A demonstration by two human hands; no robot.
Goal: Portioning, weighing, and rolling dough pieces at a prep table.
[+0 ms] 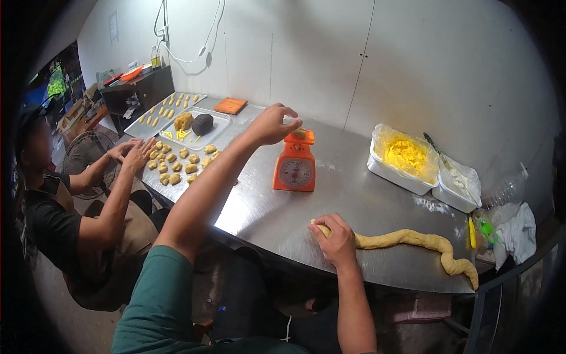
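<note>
My left hand (277, 124) is over the pan of an orange dial kitchen scale (294, 166), its fingers apart. A small dough piece (300, 132) lies on the pan just below my fingertips, partly hidden by them. My right hand (336, 239) grips the near end of a long yellowish dough rope (398, 239). Its rounded tip shows past my thumb. From there the rope winds along the metal table (349, 194) to the front right corner.
Several dough lumps (177, 166) lie to the left, where a co-worker's hands (132, 150) press together. Behind are a tray (221, 128) with dark and yellow dough and a sheet pan (146, 128) of shaped pieces. White tubs (398, 177) (460, 199) stand right, near a yellow-handled tool (472, 232).
</note>
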